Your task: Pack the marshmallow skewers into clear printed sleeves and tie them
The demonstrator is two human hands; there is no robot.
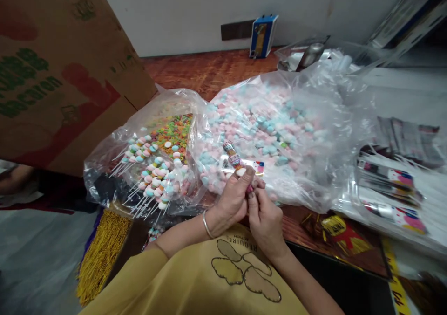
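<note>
A small wrapped candy stick [232,154] with coloured pieces points up and away from my hands, over the bag of marshmallows [258,124]. My left hand [235,196], with a silver bangle at its wrist, pinches the lower end of the stick's wrapper. Close against it, my right hand [263,215] has its fingers closed at the same lower end, where a bit of pink shows. Under the stick lies a clear printed wrapper [258,167]. Bunches of marshmallow sticks [157,182] rest on the left beside a bag of coloured cereal rings [176,131].
A large cardboard box [70,82] stands at the left. Behind are a blue box [263,36] and a metal tool [310,56]. Printed wrappers [394,180] and white sticks [433,198] lie on the right, with a gold-red packet [344,233] near the edge.
</note>
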